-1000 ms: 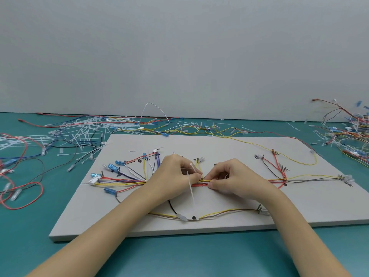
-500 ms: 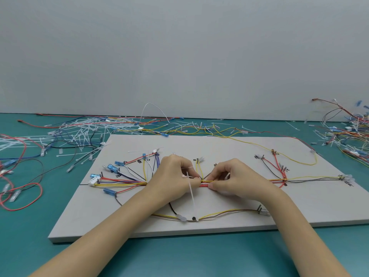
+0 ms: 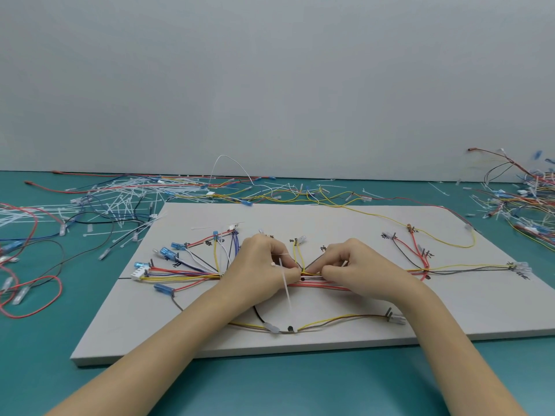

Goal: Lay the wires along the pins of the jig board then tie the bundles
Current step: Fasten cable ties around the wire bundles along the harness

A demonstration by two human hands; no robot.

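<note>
At the middle of the board (image 3: 345,322), my left hand (image 3: 264,265) and right hand (image 3: 357,265) pinch the red and yellow wires (image 3: 318,284), a white tie (image 3: 285,285) looped around them, tail trailing toward me.

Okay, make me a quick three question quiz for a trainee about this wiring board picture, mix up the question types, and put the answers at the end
1. True or false: the jig board lies on a teal table.
2. Which hand holds the white cable tie at the wire bundle? A) left hand B) right hand C) neither
3. Fill in: the loose heap of white cable ties lies off the board's far ______ corner.

Key
1. True.
2. A. The tie's tail hangs down from the left hand's fingers; the right hand pinches the bundle beside it.
3. Left.
</note>
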